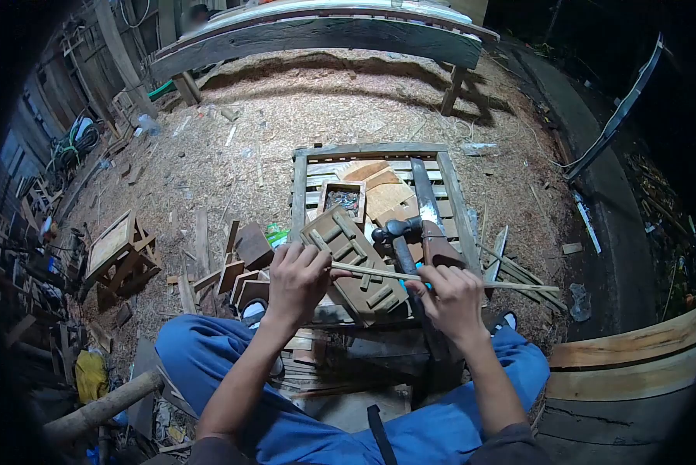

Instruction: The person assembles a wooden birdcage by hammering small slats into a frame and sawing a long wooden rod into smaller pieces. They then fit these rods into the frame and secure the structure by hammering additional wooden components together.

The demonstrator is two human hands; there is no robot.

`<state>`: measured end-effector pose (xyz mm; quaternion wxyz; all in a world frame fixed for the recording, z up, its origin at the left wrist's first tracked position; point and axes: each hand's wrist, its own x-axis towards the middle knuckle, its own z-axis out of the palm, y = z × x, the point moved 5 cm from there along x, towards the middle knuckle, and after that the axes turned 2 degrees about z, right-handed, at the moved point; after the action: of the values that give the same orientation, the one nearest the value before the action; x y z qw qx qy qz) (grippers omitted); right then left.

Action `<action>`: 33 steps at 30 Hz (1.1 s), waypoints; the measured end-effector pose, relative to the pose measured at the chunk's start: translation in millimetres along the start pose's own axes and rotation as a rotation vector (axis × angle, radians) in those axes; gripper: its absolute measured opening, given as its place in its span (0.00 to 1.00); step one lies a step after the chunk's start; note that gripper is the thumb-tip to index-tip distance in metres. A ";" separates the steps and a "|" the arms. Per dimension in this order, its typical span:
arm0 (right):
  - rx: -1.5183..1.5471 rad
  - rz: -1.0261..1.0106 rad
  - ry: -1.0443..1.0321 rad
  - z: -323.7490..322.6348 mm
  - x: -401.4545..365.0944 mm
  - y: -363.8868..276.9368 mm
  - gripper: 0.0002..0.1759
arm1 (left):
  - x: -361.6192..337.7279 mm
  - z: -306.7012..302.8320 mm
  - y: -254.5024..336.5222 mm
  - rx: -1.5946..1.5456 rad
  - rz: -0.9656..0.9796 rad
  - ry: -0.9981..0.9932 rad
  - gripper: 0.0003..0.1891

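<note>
My left hand (pixel 297 277) and my right hand (pixel 450 298) both grip one thin wooden strip (pixel 379 273), held level across my lap. Its free end runs out to the right past my right hand. Under the strip lies a small slatted wooden piece (pixel 354 260). A hammer (pixel 398 232) and a long knife with a wooden handle (pixel 428 209) rest on a slatted wooden crate (pixel 301 194) in front of me. A small open box of nails (pixel 342 200) sits on the crate too. My legs in blue trousers frame the work.
Sawdust covers the ground. A small wooden stool (pixel 119 252) stands at the left, with wood offcuts (pixel 239 271) near my left knee. A heavy timber beam (pixel 317 35) spans the far side. Curved planks (pixel 634 345) lie at the right. More thin strips (pixel 518 271) lie beside the crate.
</note>
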<state>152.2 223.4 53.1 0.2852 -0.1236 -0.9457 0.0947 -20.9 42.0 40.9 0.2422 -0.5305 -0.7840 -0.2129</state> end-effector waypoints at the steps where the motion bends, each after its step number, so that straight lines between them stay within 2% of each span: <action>1: -0.001 0.005 0.000 3.1 -0.7 -0.8 0.11 | -0.7 1.3 4.3 -0.003 0.004 -0.003 0.21; 3: 0.034 -0.091 -0.028 12.3 -2.5 -7.3 0.10 | 0.4 2.5 15.2 -0.056 0.020 0.034 0.19; 5: 0.023 -0.094 -0.040 15.6 -3.0 -9.7 0.13 | 0.6 9.7 16.5 -0.030 0.012 -0.015 0.20; 7: 0.009 -0.110 -0.052 21.7 -3.1 -6.9 0.17 | 7.1 4.8 16.2 -0.080 0.006 0.061 0.21; 8: 0.009 -0.111 -0.051 22.2 -3.7 -5.5 0.17 | 4.7 9.5 13.6 -0.090 -0.032 -0.017 0.22; 11: -0.048 -0.089 -0.050 20.1 -6.2 1.9 0.21 | 11.1 7.0 16.0 -0.128 -0.055 -0.008 0.26; 12: -0.084 -0.043 -0.064 19.1 -7.2 6.4 0.21 | 7.4 17.1 11.4 -0.206 -0.066 -0.091 0.42; 13: -0.119 0.004 -0.079 17.8 -8.4 10.9 0.21 | 4.8 23.7 10.3 -0.210 -0.067 -0.092 0.42; 15: -0.123 0.043 -0.097 14.6 -10.6 15.3 0.22 | 1.1 33.8 7.5 -0.348 -0.114 -0.071 0.57; 16: -0.099 0.078 -0.111 14.5 -12.7 17.6 0.24 | -2.2 43.9 2.7 -0.319 -0.103 -0.108 0.67; 17: -0.075 0.112 -0.123 14.3 -14.8 19.7 0.26 | -3.6 49.9 0.0 -0.321 -0.102 -0.109 0.67; 21: -0.054 0.232 -0.180 18.3 -18.7 8.3 0.22 | -1.0 64.9 -8.1 -0.282 -0.148 -0.161 0.70; 23: -0.072 0.228 -0.189 21.7 -18.8 2.6 0.21 | 3.4 65.4 -11.4 -0.070 -0.265 -0.349 0.72; 24: -0.087 0.224 -0.155 21.7 -17.6 -0.4 0.21 | 4.4 66.8 -14.6 -0.096 -0.219 -0.280 0.73; 26: -0.102 0.219 -0.122 20.9 -15.6 -2.0 0.21 | 2.2 72.4 -25.2 -0.190 -0.237 -0.264 0.73; 28: -0.048 0.333 -0.141 22.2 -13.1 3.5 0.18 | 3.5 67.4 -28.9 -0.281 -0.256 -0.241 0.74; 31: -0.038 0.272 -0.071 21.0 -10.0 12.0 0.14 | -1.3 68.1 -34.6 -0.295 -0.349 -0.319 0.73; 33: -0.031 0.240 -0.019 19.2 -10.3 8.4 0.12 | -15.4 75.0 -36.7 -0.326 -0.425 -0.299 0.68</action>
<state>151.2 226.4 29.9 0.2608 -0.2395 -0.9281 0.1149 -61.8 62.3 -30.7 -0.0143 -0.4121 -0.8597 -0.3014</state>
